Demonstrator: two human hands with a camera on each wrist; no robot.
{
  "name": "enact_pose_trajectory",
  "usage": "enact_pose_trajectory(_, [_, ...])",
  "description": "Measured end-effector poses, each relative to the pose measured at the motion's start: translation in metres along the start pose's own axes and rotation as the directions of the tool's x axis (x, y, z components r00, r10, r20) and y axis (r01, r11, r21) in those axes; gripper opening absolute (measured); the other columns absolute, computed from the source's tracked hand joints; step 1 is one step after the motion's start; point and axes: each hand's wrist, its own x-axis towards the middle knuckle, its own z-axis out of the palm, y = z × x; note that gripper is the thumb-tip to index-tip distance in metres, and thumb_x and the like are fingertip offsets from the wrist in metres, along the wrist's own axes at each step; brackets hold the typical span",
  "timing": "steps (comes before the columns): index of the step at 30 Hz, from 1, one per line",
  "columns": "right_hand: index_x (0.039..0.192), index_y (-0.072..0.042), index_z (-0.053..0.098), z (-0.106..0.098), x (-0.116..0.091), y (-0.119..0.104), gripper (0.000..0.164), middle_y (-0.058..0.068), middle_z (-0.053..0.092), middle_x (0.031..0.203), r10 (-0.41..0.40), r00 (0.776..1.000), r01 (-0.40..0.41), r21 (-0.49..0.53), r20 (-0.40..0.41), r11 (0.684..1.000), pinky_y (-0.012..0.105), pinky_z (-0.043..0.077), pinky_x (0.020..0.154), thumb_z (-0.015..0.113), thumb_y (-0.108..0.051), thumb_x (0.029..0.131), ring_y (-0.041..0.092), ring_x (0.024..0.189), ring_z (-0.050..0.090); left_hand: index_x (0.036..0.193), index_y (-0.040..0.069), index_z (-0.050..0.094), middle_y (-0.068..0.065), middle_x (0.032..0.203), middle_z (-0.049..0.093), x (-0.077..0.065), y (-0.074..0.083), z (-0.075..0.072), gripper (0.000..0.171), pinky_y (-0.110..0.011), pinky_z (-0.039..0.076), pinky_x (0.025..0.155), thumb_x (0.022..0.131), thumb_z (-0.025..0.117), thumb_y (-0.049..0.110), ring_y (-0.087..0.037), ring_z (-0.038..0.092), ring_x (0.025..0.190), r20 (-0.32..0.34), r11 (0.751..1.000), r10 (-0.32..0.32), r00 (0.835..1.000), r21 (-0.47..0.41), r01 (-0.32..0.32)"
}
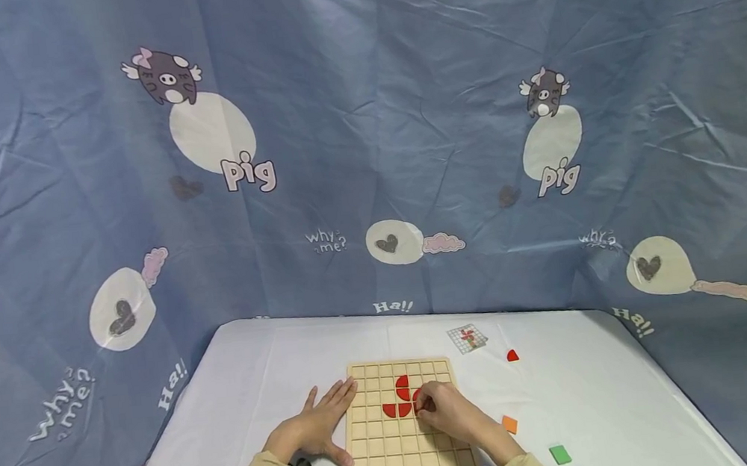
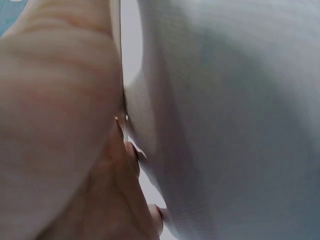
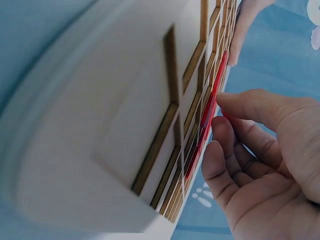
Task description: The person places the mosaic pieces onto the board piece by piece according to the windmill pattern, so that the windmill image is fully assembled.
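Note:
A square wooden board (image 1: 374, 449) with a grid of raised lines lies on the white table. Several red quarter-round tiles (image 1: 402, 382) sit in cells around its middle. My right hand (image 1: 450, 412) is over the board's right half, fingers curled, pinching a red tile (image 1: 417, 394) between thumb and forefinger beside the others. From the right wrist, the thumb and fingertips (image 3: 220, 100) appear right at the red edge, low against the grid. My left hand (image 1: 318, 424) is spread along the board's left edge, fingers near its upper corner and thumb near the lower one.
Beyond the board lies a gridded pattern card (image 1: 468, 338) with a red figure. To the right are a loose red tile (image 1: 512, 355), an orange square (image 1: 510, 424) and a green square (image 1: 560, 455). A blue printed curtain (image 1: 316, 193) rises behind the table.

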Motion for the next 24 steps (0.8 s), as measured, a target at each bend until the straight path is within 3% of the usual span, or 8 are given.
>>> enact_pose_trajectory(9, [0.089,-0.009,0.064,-0.009,-0.005,0.006,0.005,-0.005,0.063,0.084,0.005,1.0,-0.004,0.037,-0.026,0.999,0.015,0.052,0.06,0.068,-0.006,0.087,-0.003,0.071,0.055,0.155,0.007,0.007,-0.012,0.164,0.006,-0.002,0.0,-0.002,0.135,-0.066,0.0,0.116,0.056,0.075,0.069,-0.034,0.006,0.15,0.0,1.0,0.017,1.0,0.008,-0.017])
enact_pose_trajectory(15, [0.09,-0.007,0.063,-0.026,-0.01,0.015,0.007,-0.004,0.061,0.082,0.016,0.993,-0.016,0.007,-0.114,1.0,0.016,0.051,0.058,0.068,-0.004,0.086,-0.001,0.07,0.054,0.155,0.006,0.008,-0.012,0.163,0.006,-0.002,0.0,-0.001,0.135,-0.066,0.0,0.117,0.056,0.074,0.07,-0.034,0.007,0.15,0.0,1.0,0.016,1.0,0.016,-0.016])
enact_pose_trajectory(24, [0.084,-0.009,0.061,-0.067,-0.015,0.047,0.014,-0.004,0.058,0.075,0.144,0.945,-0.158,-0.026,-0.294,0.987,0.018,0.046,0.057,0.07,-0.001,0.077,0.004,0.067,0.051,0.155,0.006,0.008,-0.013,0.163,0.006,-0.002,0.0,-0.001,0.136,-0.067,0.0,0.116,0.055,0.075,0.069,-0.035,0.007,0.15,-0.006,1.0,0.025,1.0,0.001,-0.025])
